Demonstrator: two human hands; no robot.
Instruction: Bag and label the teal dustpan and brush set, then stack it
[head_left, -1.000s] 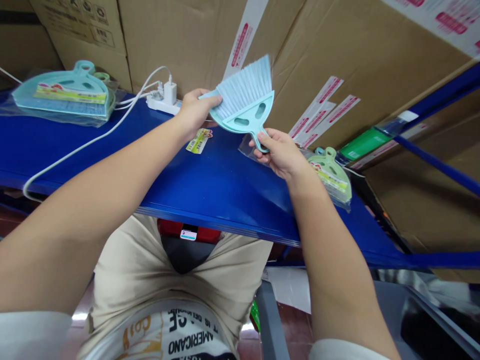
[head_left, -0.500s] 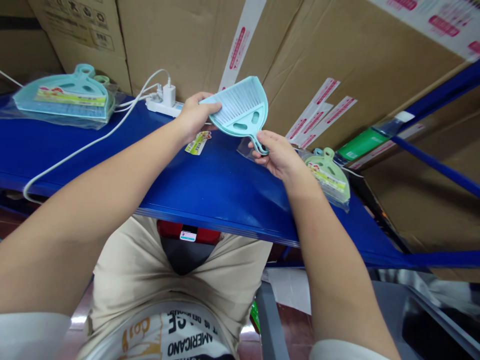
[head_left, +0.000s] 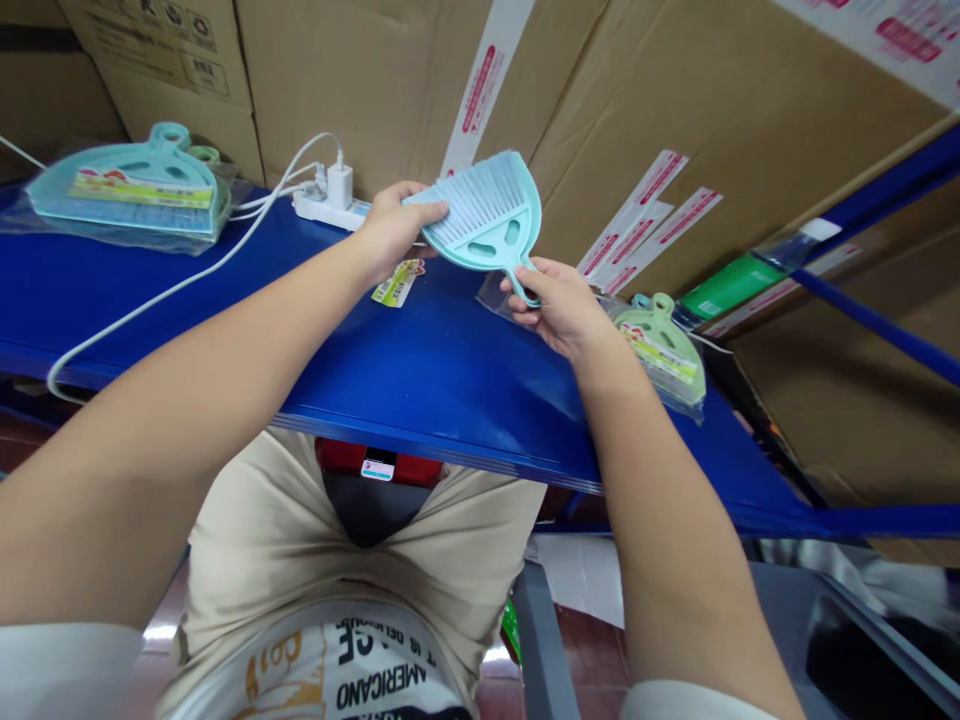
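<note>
Holding a light-blue brush (head_left: pixel 484 205) nested in its dustpan (head_left: pixel 535 205) above the blue table (head_left: pixel 420 375), you have the fingers of your right hand (head_left: pixel 562 302) closed round the handle (head_left: pixel 519 279) and your left hand (head_left: pixel 391 228) pinching the opposite end, apparently to keep both pieces together. On the table lie a bagged green set (head_left: pixel 664 350), right, a loose label (head_left: pixel 399 283), and a bagged blue set (head_left: pixel 124 175), left, with a power strip (head_left: pixel 319 209) before cardboard boxes (head_left: pixel 360 80).

Soft light leaves white glare on the floor (head_left: pixel 592 645), while the upper-right tape lettering (head_left: pixel 909 40) looks blurred.
</note>
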